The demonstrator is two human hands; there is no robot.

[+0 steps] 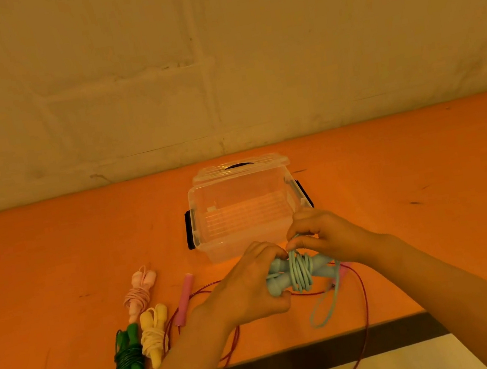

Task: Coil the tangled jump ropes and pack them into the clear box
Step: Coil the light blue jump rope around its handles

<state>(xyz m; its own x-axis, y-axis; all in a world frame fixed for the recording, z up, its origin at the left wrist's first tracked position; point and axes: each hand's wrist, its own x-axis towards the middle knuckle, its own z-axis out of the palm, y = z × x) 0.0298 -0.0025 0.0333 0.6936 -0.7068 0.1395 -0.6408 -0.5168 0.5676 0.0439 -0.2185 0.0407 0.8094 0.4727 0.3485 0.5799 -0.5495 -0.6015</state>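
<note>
Green [128,359], yellow [153,335], pink [138,292] coils done at 8 o'clock of clear box [245,212]. Left hand [249,288] grips blue rope [301,272] handles; right hand [323,234] pinches cord. Keep wraps tight, tuck the hanging loop.

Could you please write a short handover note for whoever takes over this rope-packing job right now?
Left hand grips the handles of the light blue rope; right hand pinches its cord at the wraps, with one loop hanging loose.
Done: pink rope, yellow rope and green rope lie coiled on the table, left of the clear box.
Left: finish the blue coil, coil the red-corded rope with pink handles, still spread out, then pack all five. The box is open and empty.
</note>
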